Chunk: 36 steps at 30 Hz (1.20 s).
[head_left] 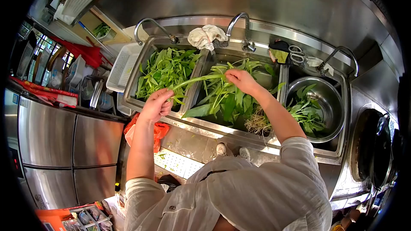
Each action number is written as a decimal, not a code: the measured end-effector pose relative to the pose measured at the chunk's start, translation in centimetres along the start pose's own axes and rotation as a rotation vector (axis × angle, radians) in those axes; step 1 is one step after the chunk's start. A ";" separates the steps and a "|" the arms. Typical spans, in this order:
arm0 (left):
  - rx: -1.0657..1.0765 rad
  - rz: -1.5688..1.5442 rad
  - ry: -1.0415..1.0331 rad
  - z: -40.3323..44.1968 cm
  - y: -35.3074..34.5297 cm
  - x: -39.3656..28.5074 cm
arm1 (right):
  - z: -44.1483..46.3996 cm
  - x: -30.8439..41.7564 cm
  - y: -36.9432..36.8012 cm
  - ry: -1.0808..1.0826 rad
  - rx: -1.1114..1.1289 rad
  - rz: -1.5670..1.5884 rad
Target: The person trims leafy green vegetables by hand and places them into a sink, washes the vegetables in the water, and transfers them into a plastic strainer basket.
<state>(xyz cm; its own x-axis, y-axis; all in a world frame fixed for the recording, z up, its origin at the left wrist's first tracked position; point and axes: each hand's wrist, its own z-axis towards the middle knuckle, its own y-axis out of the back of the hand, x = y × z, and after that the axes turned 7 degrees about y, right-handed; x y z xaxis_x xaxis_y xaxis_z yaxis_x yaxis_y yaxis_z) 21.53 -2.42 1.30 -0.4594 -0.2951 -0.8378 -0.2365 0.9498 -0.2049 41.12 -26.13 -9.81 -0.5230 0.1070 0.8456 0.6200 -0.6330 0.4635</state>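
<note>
A long green stem [198, 79] stretches between my two hands over the divider of the left and middle basins. My left hand [157, 105] pinches its left end near the front of the left basin. My right hand [242, 81] grips the other end above the middle basin. Loose leafy greens [165, 70] fill the left basin. More long-stemmed greens [231, 102] lie in the middle basin, with a clump of pale roots [258, 122] at its front right. A steel bowl [336, 107] in the right basin holds further leafy stalks [306, 117].
Three curved faucets stand along the back, the middle one [239, 21] beside a white cloth [206, 37]. Scissors [296, 54] lie on the back ledge. A white basket [122, 70] is left of the sink, a red bag [160, 134] below it, and a wok [372, 145] far right.
</note>
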 end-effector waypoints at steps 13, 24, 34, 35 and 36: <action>0.007 0.013 0.065 2.1 -1.7 1.8 | 0.4 0.5 0.0 0.047 0.061 -0.064; 0.057 0.073 0.164 4.1 -4.0 3.2 | 2.2 -5.5 -1.8 0.485 -0.355 -0.881; 0.150 -0.008 0.175 5.5 -5.6 3.6 | 2.3 -2.5 -2.1 -0.534 -0.433 0.448; 0.140 0.010 0.198 5.7 -5.6 3.7 | 2.1 -4.7 -3.1 -0.203 -0.446 0.175; 0.142 0.014 0.203 5.9 -5.5 3.8 | 1.9 -3.5 -3.4 -0.207 -0.451 0.177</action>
<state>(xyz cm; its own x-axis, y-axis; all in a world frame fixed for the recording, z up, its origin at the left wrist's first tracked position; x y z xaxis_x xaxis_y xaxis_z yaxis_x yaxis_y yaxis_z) 26.13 -8.20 -3.72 -0.6277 -0.2831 -0.7251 -0.1126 0.9548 -0.2753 41.92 -22.90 -13.86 -0.2784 0.0894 0.9563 0.3513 -0.9172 0.1880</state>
